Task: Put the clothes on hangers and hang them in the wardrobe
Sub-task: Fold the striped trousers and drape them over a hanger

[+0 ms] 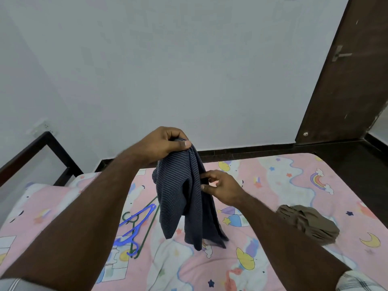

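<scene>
1. Bed (283, 185): pink cartoon-print sheet.
2. Blue hanger (134, 225) and green hanger (147, 229): lying crossed, below-left of the grip.
3. Olive garment (308, 223): crumpled, lower right of the grip.

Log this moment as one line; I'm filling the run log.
left hand: grips striped shirt aloft | right hand: fingers at shirt's edge | hangers, brown garment: on bed

arms: bare up to the elbows | left sleeve (10, 284): pale, striped | right sleeve (357, 281): light plaid check, short
</scene>
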### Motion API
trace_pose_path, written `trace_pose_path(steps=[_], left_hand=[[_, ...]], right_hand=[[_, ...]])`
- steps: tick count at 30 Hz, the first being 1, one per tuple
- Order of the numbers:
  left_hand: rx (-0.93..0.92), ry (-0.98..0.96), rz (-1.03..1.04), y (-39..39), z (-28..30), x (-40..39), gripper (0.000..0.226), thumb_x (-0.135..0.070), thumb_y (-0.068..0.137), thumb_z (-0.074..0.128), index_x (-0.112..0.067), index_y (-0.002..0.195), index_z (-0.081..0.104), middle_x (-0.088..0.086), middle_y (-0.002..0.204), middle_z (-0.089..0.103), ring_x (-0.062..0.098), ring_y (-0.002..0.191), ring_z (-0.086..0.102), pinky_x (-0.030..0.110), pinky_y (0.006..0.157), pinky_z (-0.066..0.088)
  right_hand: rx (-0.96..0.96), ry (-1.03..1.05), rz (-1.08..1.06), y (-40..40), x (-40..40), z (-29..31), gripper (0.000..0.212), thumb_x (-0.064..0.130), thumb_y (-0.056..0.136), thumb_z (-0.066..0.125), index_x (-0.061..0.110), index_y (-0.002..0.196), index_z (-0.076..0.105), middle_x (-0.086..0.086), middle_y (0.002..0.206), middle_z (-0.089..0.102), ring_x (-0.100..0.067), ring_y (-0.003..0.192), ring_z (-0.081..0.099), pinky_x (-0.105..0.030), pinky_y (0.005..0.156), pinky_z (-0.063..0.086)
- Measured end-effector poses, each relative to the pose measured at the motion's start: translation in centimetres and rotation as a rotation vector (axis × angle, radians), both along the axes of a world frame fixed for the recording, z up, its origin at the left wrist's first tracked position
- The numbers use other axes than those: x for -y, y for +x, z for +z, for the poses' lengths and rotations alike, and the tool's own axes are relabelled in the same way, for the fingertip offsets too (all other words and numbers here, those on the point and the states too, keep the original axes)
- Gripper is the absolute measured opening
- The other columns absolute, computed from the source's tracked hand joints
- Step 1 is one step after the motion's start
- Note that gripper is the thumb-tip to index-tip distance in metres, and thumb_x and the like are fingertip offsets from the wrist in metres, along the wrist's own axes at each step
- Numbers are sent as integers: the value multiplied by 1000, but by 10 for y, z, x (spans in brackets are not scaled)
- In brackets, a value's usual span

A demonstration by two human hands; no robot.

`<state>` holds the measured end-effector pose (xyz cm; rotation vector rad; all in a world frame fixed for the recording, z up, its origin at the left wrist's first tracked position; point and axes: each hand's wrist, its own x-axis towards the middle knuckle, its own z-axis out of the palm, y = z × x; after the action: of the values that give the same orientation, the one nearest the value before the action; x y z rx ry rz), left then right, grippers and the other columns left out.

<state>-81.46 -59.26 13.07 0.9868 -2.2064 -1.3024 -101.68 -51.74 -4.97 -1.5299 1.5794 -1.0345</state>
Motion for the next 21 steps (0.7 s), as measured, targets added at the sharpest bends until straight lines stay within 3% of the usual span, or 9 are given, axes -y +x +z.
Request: trace_pose_path(steps=[5, 7, 10, 13, 16, 19, 21], left_hand=[[-5, 30, 7, 5, 5, -3, 15, -16, 97, 65, -2, 99, 70, 5, 87, 71, 12, 78, 67, 23, 65, 52], [4, 1, 4, 8, 6, -4, 13, -17, 97, 66, -5, 98, 70, 5, 88, 71, 12, 80, 67, 23, 69, 52], [3, -1, 11, 13, 6, -3, 13, -18, 97, 66, -6, 97, 71, 5, 90, 71, 13, 82, 67, 26, 71, 52], [6, 23, 42, 22, 4, 1, 13, -19, 97, 65, -7, 95, 70, 4, 87, 70, 12, 79, 65, 26, 65, 50], [6, 69, 71, 33, -1, 6, 13, -21, 97, 66, -10, 92, 71, 6, 86, 69, 16, 76, 64, 31, 65, 50], [47, 72, 108, 47, -8, 13, 13, -23, 97, 66, -13, 91, 72, 7, 85, 68, 18, 75, 62, 35, 69, 48], [92, 43, 128, 56, -15, 18, 14, -24, 97, 66, -15, 89, 72, 5, 83, 68, 17, 74, 62, 35, 69, 46]], right_hand=[[148, -61, -91, 11, 5, 2, 39, 15, 85, 76, 30, 120, 68, 13, 117, 69, -6, 111, 61, -14, 85, 42], [118, -60, -101, 15, 6, 2, 35, 15, 86, 75, 30, 117, 69, 12, 114, 70, -9, 109, 62, -20, 90, 45], [34, -26, -139, 14, 7, -1, 14, 20, 87, 74, 30, 97, 72, 10, 104, 71, -11, 101, 64, -31, 92, 50], [77, -43, -219, 7, 5, 0, 12, 17, 87, 74, 25, 82, 67, 8, 86, 71, -7, 82, 65, -26, 79, 50], [198, -56, -249, -3, -1, 3, 21, 7, 87, 73, 24, 88, 61, 1, 81, 64, -8, 70, 58, -25, 71, 50], [178, -42, -192, -19, -5, 15, 22, 7, 90, 71, 28, 95, 68, 0, 85, 70, -12, 75, 64, -32, 78, 56], [158, -41, -140, -30, -9, 30, 16, 7, 92, 69, 23, 89, 73, 2, 85, 74, -11, 77, 67, -29, 78, 55]])
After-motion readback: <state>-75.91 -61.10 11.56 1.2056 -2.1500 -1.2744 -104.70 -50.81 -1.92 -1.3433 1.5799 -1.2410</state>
